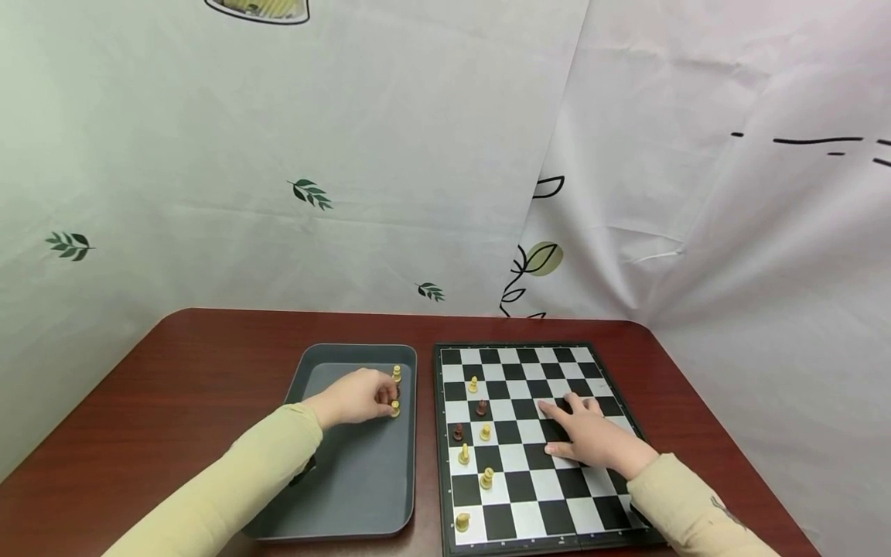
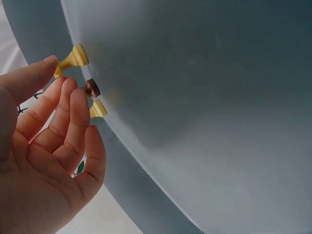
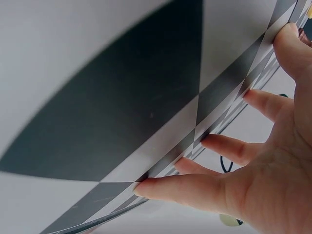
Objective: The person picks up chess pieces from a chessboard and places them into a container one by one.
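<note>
In the grey tray, my left hand pinches a yellow chess pawn by its head, between thumb and index finger. Beside those fingertips, near the tray's right wall, stand a dark brown chess piece and another yellow chess piece; the fingers partly cover both in the left wrist view. My right hand rests with spread fingers on the right half of a black-and-white chessboard, fingertips at its surface and nothing held.
Several yellow pieces, among them a tall one, stand along the board's left columns with two brown pieces, one farther back. Tray and board lie side by side on a reddish-brown table. A white patterned cloth hangs behind.
</note>
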`<state>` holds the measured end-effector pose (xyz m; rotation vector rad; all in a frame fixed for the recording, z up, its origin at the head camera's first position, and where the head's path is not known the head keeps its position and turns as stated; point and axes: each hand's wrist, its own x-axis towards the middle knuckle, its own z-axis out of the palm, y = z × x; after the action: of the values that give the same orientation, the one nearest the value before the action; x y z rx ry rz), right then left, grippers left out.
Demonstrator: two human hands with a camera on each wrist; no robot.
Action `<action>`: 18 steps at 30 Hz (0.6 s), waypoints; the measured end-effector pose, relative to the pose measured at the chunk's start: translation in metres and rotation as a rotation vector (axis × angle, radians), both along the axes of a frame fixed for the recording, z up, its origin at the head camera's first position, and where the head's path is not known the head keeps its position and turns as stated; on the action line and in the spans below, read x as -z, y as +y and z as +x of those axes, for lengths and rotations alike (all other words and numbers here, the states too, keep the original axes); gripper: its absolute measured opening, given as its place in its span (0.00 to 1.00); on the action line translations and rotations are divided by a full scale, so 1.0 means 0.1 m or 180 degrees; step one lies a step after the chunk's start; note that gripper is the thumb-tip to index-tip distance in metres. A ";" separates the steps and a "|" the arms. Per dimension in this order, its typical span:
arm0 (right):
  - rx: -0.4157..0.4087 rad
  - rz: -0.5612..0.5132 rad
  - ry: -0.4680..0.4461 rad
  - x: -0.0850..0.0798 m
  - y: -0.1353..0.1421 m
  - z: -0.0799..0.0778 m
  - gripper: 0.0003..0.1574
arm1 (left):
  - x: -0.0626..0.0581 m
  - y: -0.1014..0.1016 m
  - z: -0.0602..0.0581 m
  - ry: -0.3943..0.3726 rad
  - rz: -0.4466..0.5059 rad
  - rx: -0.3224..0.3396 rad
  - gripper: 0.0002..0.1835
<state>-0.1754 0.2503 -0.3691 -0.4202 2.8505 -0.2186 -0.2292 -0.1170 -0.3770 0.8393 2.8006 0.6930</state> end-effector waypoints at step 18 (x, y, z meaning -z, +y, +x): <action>-0.0042 0.0001 0.0041 0.02 0.01 -0.01 0.44 | -0.08 -0.08 -0.01 -0.0037 0.0265 -0.0035 0.05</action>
<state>-0.1762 0.2514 -0.3707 -0.4418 2.8595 -0.2136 -0.2307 -0.1251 -0.3691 0.8314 2.7853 0.8186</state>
